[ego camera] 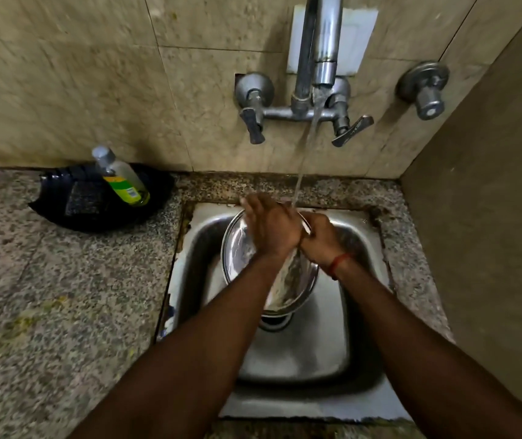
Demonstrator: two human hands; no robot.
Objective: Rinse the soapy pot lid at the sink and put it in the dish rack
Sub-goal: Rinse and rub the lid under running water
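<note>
A round steel pot lid (237, 248) is held tilted over the steel sink (301, 359), under a stream of water (305, 153) that falls from the wall tap (320, 42). My right hand (321, 237) grips the lid's right edge. My left hand (270, 224) lies flat on the lid's face with its fingers spread, and it covers the upper middle of the lid. Water and suds run down the lid's lower part. No dish rack is in view.
A black plate (63, 213) on the granite counter (47, 296) at the left holds a dish-soap bottle (120, 177) and a scrub pad. Two tap handles (253, 122) and a separate valve (424, 90) stick out of the tiled wall. A side wall stands close on the right.
</note>
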